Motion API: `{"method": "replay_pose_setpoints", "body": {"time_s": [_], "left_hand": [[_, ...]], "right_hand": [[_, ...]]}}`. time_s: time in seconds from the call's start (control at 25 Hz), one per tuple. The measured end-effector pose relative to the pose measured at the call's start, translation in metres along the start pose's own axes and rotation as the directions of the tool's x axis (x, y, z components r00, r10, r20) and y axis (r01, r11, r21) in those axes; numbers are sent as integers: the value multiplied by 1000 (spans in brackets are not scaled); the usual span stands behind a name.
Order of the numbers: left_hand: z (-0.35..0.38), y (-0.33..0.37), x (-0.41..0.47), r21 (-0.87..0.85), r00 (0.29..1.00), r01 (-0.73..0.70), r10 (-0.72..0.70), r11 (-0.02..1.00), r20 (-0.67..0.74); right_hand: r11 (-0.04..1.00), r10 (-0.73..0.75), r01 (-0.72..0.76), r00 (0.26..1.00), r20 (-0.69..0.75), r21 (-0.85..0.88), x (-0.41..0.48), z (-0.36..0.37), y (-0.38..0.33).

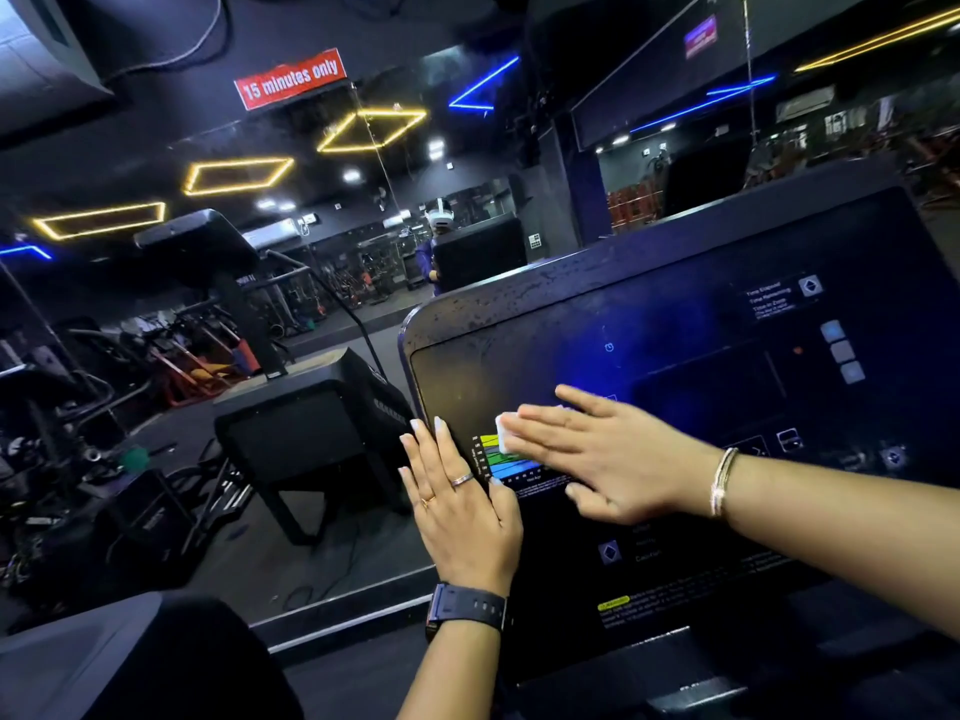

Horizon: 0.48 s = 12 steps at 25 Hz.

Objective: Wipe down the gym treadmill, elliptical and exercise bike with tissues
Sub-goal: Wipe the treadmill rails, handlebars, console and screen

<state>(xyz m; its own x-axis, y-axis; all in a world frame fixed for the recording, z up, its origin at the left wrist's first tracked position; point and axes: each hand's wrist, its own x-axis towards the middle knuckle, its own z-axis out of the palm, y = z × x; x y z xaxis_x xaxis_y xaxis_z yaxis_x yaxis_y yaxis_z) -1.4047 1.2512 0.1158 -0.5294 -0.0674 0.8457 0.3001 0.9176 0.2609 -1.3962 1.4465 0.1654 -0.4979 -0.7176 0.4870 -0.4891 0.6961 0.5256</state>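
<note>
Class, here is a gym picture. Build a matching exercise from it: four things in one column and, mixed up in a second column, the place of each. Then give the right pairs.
Things
1. tissue
2. watch
3. bracelet
4. sign

Places
a. on the wrist of the left hand
b. pressed flat to the console under the right hand
c. high up, red with white words
d. on the wrist of the right hand

Pairs: 1-b, 2-a, 3-d, 4-c
</note>
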Motion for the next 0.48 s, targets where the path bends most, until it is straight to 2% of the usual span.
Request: {"method": "replay_pose_setpoints", "body": {"time_s": [0.04, 0.08, 0.16, 0.2, 0.24, 0.32, 0.36, 0.4, 0.48], "left_hand": [[-1, 1, 1, 40, 1000, -1, 1, 999, 4], [-2, 3, 2, 75, 1000, 2, -3, 997, 7], [-4, 7, 3, 133, 1000, -5, 2, 991, 22], [-5, 8, 2, 156, 999, -22, 18, 987, 30], [-6, 9, 3, 179, 999, -47, 41, 983, 36], [-6, 12, 6, 218, 995, -91, 82, 972, 51], [-6, 15, 8, 230, 994, -102, 92, 968, 53], [-6, 19, 10, 234, 994, -106, 96, 966, 54], [-6, 29, 11, 231, 992, -117, 103, 966, 70]], "right_hand": [[999, 35, -35, 999, -16, -42, -1, -1, 13], [988, 142, -145, 989, -51, -50, 0, -3, 25], [923, 383, -381, 922, -57, 45, 0, -6, 32], [919, 390, -388, 920, -32, 67, -3, -3, 24], [946, 321, -318, 947, -30, 66, -9, 3, 12], [996, 88, -88, 996, -8, -1, -24, 5, 6], [996, 75, -75, 997, -19, -37, -27, 3, 17], [986, 156, -159, 986, -52, -52, -28, 2, 31], [917, 400, -399, 915, -53, 30, -30, -4, 45]]}}
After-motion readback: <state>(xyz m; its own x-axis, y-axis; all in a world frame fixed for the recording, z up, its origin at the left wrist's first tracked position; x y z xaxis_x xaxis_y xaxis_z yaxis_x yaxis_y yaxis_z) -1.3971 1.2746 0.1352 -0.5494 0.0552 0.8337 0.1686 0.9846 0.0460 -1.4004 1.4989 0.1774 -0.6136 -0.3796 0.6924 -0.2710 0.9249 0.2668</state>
